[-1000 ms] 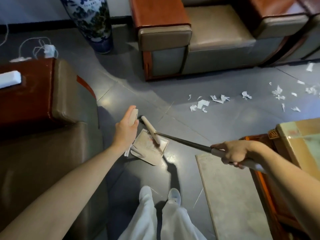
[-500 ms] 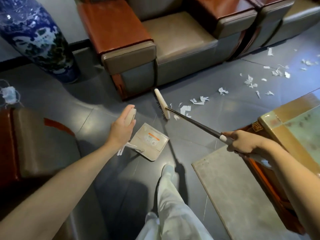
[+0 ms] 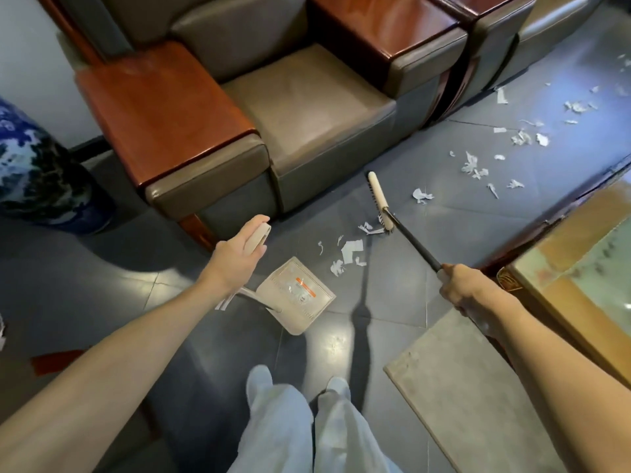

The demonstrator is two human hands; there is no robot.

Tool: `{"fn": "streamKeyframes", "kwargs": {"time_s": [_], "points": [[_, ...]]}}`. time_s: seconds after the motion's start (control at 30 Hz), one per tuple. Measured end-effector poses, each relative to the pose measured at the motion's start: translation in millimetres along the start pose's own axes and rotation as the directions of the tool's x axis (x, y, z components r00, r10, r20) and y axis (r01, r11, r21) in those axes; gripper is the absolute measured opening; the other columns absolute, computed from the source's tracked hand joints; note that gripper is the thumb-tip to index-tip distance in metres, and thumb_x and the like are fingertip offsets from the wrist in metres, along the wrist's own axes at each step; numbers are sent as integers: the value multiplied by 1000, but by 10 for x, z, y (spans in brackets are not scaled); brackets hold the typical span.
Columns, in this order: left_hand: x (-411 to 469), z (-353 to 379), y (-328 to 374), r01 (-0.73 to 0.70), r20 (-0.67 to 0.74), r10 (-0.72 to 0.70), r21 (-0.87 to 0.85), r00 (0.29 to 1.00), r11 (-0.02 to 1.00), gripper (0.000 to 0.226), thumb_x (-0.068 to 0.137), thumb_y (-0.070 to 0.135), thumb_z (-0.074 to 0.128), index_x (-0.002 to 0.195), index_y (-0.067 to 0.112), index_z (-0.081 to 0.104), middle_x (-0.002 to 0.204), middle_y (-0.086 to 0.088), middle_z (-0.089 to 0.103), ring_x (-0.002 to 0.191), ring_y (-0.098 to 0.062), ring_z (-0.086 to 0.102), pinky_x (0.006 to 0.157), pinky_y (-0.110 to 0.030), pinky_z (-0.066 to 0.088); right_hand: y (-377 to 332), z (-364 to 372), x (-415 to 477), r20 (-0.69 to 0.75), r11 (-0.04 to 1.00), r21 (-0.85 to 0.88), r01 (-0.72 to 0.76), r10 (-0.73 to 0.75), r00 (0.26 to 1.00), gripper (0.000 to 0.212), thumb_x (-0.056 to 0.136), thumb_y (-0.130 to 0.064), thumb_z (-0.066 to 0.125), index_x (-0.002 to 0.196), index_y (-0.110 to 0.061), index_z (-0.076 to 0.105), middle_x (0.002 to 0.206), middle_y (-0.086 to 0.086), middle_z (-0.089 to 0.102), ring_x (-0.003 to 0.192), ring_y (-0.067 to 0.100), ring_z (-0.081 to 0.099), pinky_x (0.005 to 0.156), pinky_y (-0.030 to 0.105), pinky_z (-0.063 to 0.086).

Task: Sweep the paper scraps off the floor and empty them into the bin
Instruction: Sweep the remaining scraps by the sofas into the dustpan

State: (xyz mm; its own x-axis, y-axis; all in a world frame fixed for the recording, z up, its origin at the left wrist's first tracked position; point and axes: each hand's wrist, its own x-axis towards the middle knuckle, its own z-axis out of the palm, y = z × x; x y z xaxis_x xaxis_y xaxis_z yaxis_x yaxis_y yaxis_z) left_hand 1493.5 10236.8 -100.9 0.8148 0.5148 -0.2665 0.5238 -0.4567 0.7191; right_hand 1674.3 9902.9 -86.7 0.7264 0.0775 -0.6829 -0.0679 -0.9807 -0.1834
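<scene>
Head view: the left grip (image 3: 239,254), curled round the handle of the dustpan (image 3: 297,295), aims its mouth at paper scraps (image 3: 350,250) just beyond it, while the right grip (image 3: 461,288) clamps the broom (image 3: 379,199), head set past those scraps, seemingly to drag them in.

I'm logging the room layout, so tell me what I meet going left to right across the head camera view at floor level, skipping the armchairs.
blue-and-white vase → left hand holding the dustpan's handle → dustpan → broom head → right hand gripping the broom's handle → table
</scene>
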Motion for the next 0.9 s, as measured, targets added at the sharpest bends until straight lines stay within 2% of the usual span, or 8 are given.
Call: {"fn": "streamKeyframes", "kwargs": {"time_s": [0.13,0.27,0.4,0.5,0.6,0.7,0.8,0.9], "points": [[485,-114,-88,-49,89,48,12,995,999,44,97,30,52,124,63,40,70,22,54,59,-6,52,66,-30,46,-316,155,248,34,996,83,-43,41,999,36,89,2,45,123,-5,54,106,22,57,76,28,52,49,28,40],[922,-206,-58,-147,142,138,59,980,987,43,97,30,50,130,56,39,74,21,58,61,-6,56,61,-22,44,-544,407,280,200,977,160,-139,106,974,41,90,5,47,130,-4,50,81,11,50,58,18,44,40,22,33],[1172,-189,55,-220,157,214,21,964,975,43,98,23,48,136,41,41,92,6,60,67,-16,56,70,-33,46,-763,605,12,246,987,-18,-163,162,956,57,88,-3,51,142,-19,41,88,0,50,66,12,52,42,19,38],[1251,-113,185,-261,186,255,6,949,965,40,99,24,46,135,40,40,96,6,60,80,-32,63,74,-43,51,-859,697,-227,382,984,57,-172,137,914,70,86,2,50,148,-24,32,91,0,49,63,11,52,37,15,39],[1317,-83,284,-272,225,267,-10,937,962,38,98,27,44,131,44,37,101,5,59,87,-35,62,79,-47,52,-902,585,-461,462,977,113,-182,110,880,72,88,2,47,150,-28,25,79,6,53,51,11,48,39,19,41],[1386,-110,290,-243,241,235,2,942,970,39,98,28,44,130,48,35,101,-3,61,85,-34,60,76,-50,54,-819,398,-660,481,972,146,-187,95,872,73,90,2,46,150,-33,23,71,7,50,44,10,44,40,20,41],[1363,-183,271,-232,250,224,1,942,973,37,99,31,42,130,50,34,96,0,59,86,-31,61,75,-52,56,-737,265,-848,474,961,195,-197,84,877,73,90,1,48,149,-36,26,74,7,51,42,8,43,40,20,41],[1324,-270,198,-215,247,211,-9,946,977,37,99,30,44,129,50,37,94,-6,60,89,-39,61,76,-56,55,-733,273,-957,435,959,205,-194,88,896,74,90,0,49,149,-38,25,76,8,52,42,8,44,40,19,41]]}}
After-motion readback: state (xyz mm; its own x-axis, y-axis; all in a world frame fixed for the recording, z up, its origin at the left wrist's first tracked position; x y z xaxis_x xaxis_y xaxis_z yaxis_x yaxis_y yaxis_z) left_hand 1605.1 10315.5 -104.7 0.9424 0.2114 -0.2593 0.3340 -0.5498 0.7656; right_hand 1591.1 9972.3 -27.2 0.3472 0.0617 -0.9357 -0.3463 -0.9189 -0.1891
